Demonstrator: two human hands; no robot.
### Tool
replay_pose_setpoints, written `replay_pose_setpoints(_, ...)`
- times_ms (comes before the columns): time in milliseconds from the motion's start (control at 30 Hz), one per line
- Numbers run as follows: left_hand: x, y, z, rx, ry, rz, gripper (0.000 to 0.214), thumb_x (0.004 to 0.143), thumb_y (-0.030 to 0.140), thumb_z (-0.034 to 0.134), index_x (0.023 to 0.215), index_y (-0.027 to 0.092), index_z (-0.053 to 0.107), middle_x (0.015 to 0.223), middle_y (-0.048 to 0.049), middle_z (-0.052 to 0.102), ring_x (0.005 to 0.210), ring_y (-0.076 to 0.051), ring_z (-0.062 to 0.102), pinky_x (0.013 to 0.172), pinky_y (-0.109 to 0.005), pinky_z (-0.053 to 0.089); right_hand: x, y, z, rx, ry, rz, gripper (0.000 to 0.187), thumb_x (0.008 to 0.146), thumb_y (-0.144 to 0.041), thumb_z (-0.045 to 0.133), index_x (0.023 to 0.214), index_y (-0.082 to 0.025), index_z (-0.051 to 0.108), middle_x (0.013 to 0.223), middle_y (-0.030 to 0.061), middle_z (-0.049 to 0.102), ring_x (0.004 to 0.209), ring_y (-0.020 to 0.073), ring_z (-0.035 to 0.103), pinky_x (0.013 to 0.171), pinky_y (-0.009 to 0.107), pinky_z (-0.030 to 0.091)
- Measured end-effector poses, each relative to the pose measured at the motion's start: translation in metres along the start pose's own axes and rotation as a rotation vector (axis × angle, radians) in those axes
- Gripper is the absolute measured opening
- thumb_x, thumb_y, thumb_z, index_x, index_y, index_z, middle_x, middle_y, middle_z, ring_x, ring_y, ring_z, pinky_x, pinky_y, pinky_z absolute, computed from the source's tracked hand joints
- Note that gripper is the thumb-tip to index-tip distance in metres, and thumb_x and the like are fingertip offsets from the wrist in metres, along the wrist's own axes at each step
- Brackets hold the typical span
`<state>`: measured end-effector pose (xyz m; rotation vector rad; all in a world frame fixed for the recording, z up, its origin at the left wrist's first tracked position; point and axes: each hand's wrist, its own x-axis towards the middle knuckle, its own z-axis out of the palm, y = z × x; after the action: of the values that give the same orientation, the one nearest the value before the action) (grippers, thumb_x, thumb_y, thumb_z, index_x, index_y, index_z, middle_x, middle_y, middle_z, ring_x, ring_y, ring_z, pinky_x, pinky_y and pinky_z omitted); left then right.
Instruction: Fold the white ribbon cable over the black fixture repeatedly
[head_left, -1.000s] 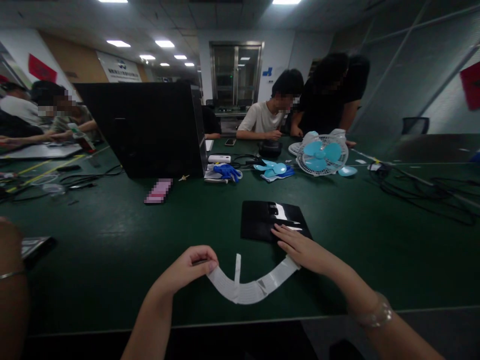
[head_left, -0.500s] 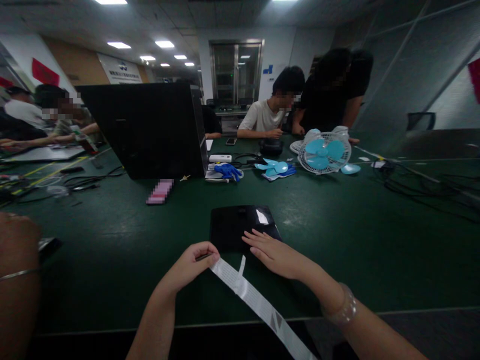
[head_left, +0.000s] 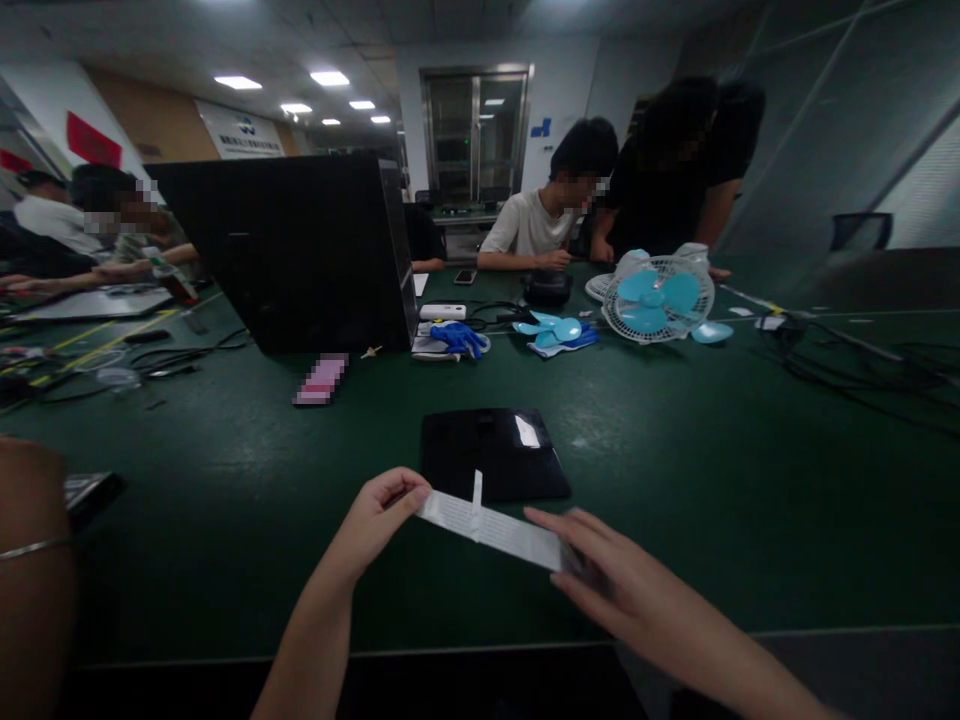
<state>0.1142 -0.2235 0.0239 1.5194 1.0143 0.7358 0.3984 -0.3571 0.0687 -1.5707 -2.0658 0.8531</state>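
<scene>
Head: left grip [head_left: 384, 512] pinches strip [head_left: 517, 534].

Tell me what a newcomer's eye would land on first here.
Probably the white strip, lower centre, pinched at one end by the left hand, with the right hand at its other end. Just beyond it, a glossy black panel lies on the green table. Farther back, a big black case looms left and a blue-bladed fan sits right of centre.
</scene>
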Motion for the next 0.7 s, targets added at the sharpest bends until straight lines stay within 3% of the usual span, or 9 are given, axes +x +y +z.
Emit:
replay_pose_setpoints(133,0.006,0.004,0.005,0.148,0.024,-0.023,0.03,0.086,0.044,0.06,0.097,0.019,0.07,0.101,-0.0069,0.07,0.095,-0.023,0.063,0.084,-0.035,0.049,0.018,0.013,-0.024,-0.366,0.168,-0.167,0.041,0.097,-0.032,0.044,0.136,-0.035,0.055,0.124,0.0086,0.058,0.099,0.0229,0.061,0.082,0.04,0.053)
replay_pose_setpoints(267,0.017,0.008,0.003,0.354,0.106,-0.048,0.03,0.084,0.042,0.06,0.102,0.02,0.071,0.112,-0.0089,0.068,0.105,-0.027,0.061,0.088,-0.039,0.048,0.045,0.03,-0.03,-0.592,0.166,-0.233,0.042,0.095,-0.024,0.043,0.133,-0.032,0.058,0.125,0.0094,0.058,0.101,0.0257,0.06,0.082,0.044,0.052)
replay_pose_setpoints(433,0.033,0.016,0.006,0.54,0.109,-0.104,0.025,0.082,0.033,0.062,0.103,0.024,0.07,0.103,-0.0068,0.071,0.094,-0.026,0.064,0.082,-0.038,0.048,0.062,0.049,-0.026,-0.707,0.136,-0.196,0.048,0.092,-0.017,0.043,0.136,-0.03,0.055,0.128,0.0118,0.057,0.104,0.0281,0.06,0.083,0.046,0.051)
replay_pose_setpoints(700,0.041,0.013,0.022,0.607,0.14,-0.117,0.019,0.081,0.036,0.064,0.093,0.024,0.071,0.101,-0.0062,0.072,0.093,-0.027,0.064,0.074,-0.034,0.047,0.064,0.069,-0.019,-0.778,0.125,-0.13,0.052,0.09,-0.016,0.043,0.138,-0.032,0.054,0.13,0.0107,0.057,0.11,0.0297,0.059,0.089,0.05,0.05)
